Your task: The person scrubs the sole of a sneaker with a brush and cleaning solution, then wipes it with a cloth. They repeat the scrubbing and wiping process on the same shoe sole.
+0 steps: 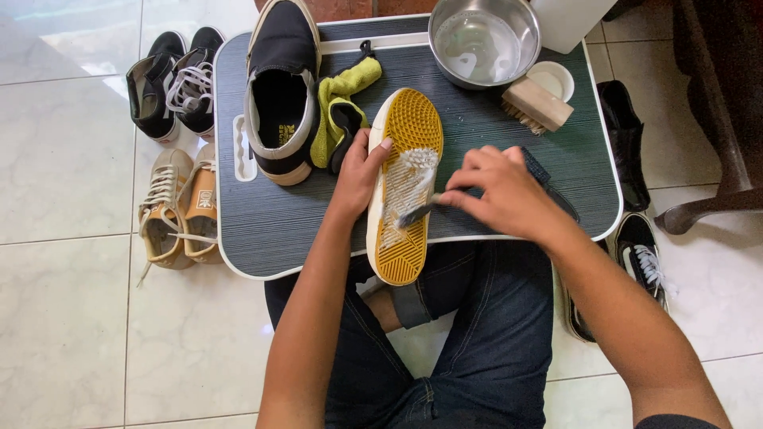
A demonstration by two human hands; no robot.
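Holding soapy water, a round steel bowl [483,41] stands at the far edge of the dark ribbed lap tray [509,131], with a wooden scrub brush [537,105] and a small white dish [554,77] beside it. At mid-tray the left hand [359,171] grips the rim of an upturned shoe with a foamy yellow sole [404,187], while the right hand [501,191] closes its fingers on a small dark brush [415,213] touching that sole. A black slip-on shoe [282,87] and a yellow-green cloth [340,107] lie left of it.
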